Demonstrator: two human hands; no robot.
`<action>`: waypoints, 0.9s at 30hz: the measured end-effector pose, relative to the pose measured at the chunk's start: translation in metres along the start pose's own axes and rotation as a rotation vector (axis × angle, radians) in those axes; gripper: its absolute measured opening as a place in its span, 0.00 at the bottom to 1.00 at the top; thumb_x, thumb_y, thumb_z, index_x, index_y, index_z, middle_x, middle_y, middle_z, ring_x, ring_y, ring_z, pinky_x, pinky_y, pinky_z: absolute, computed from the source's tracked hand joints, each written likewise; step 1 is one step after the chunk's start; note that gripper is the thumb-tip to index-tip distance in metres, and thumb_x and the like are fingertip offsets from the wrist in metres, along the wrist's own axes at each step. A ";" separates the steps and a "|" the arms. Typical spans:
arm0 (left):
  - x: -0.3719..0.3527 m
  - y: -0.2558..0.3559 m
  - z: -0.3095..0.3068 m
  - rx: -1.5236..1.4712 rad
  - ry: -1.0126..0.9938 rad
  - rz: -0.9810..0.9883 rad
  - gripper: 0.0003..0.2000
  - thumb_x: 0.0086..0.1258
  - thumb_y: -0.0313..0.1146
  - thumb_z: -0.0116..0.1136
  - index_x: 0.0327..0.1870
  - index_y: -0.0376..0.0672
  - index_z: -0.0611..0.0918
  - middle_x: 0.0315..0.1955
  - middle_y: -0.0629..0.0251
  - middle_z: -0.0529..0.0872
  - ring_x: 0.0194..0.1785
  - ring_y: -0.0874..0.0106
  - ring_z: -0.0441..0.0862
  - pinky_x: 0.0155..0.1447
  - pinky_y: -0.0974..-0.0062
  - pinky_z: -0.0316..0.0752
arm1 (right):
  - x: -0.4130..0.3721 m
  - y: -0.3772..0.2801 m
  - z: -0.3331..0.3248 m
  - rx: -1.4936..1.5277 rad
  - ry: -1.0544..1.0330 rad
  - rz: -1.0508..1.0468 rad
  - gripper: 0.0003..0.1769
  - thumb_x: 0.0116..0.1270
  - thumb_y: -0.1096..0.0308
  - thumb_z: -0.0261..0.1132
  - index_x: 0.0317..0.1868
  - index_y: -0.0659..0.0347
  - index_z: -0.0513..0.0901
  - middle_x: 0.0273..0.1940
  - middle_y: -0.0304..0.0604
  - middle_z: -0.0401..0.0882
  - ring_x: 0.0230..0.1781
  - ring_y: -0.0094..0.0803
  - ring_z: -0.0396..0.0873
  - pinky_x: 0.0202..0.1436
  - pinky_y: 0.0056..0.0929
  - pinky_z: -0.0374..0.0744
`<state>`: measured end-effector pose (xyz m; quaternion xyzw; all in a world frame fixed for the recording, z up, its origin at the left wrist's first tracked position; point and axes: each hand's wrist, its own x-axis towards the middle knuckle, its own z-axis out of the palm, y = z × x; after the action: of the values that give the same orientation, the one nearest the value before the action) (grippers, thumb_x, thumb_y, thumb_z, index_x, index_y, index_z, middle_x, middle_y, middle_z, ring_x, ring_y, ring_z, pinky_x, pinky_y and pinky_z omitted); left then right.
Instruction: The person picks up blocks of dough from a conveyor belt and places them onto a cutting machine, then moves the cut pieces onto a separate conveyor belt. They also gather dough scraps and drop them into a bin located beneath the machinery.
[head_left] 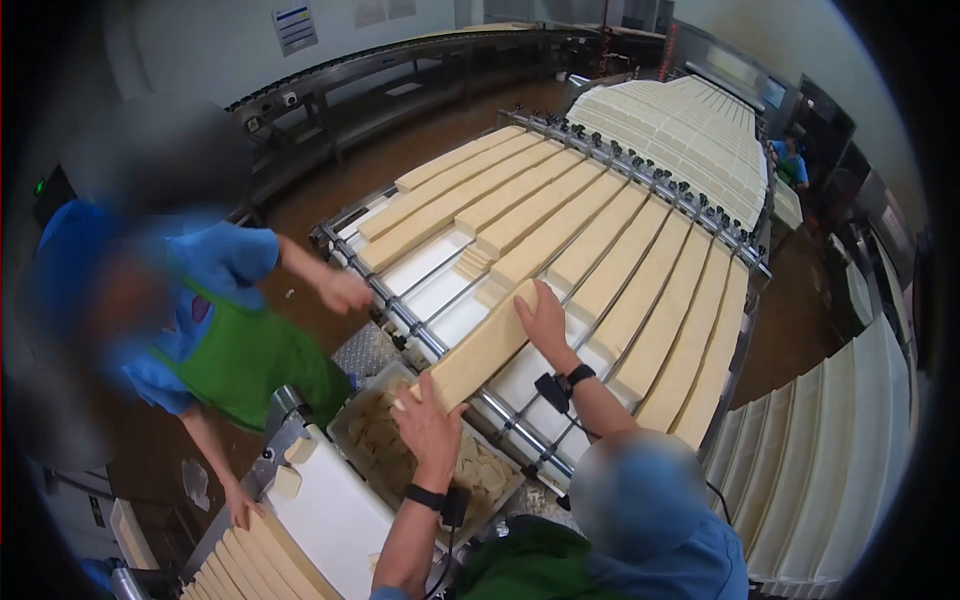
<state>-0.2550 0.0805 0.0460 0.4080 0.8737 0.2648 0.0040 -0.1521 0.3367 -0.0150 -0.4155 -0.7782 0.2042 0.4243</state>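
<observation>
A long pale-yellow slab (475,350), soft-looking like dough or bean curd, lies slanted between my hands. My left hand (430,420) grips its near end, above a white bin (352,428) of pale scraps. Around the far end, my right hand (542,322) has its fingers over the top and side. The slab bridges the front metal roller (420,328) of a conveyor. Several long strips (610,255) of the same pale material run side by side along that conveyor. Short stacked pieces (472,262) sit near the slab's far end. Black bands circle both wrists.
At left stands a co-worker in a green apron (235,365), one hand on cut strips (262,555) on a white board (350,500). A blue-capped head (640,495) shows at bottom right. Knobs line a crossbar (650,175). Stacked white sheets (815,450) stand at right.
</observation>
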 end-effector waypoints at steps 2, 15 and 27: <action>0.020 0.011 0.015 0.062 -0.112 0.059 0.39 0.55 0.44 0.74 0.68 0.46 0.69 0.59 0.47 0.68 0.55 0.40 0.72 0.54 0.51 0.76 | 0.018 0.022 0.000 -0.120 -0.183 0.080 0.30 0.65 0.54 0.64 0.59 0.69 0.74 0.52 0.59 0.77 0.54 0.56 0.75 0.59 0.48 0.73; 0.056 0.024 0.079 -0.448 0.017 -0.273 0.25 0.63 0.32 0.65 0.62 0.44 0.76 0.53 0.52 0.76 0.56 0.54 0.77 0.59 0.60 0.73 | -0.049 -0.013 0.024 -0.096 -0.290 -0.164 0.37 0.65 0.49 0.64 0.67 0.66 0.71 0.69 0.62 0.63 0.73 0.58 0.55 0.75 0.62 0.48; 0.035 -0.002 0.073 -0.707 0.271 -0.300 0.17 0.61 0.20 0.55 0.52 0.40 0.82 0.47 0.53 0.82 0.53 0.53 0.79 0.59 0.65 0.74 | -0.068 -0.061 0.031 -0.452 -0.421 -0.452 0.35 0.65 0.62 0.61 0.74 0.40 0.66 0.71 0.51 0.63 0.75 0.52 0.55 0.70 0.74 0.48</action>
<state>-0.2630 0.1379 -0.0103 0.2108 0.7712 0.5969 0.0673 -0.1868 0.2470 -0.0251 -0.2654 -0.9457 0.0098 0.1872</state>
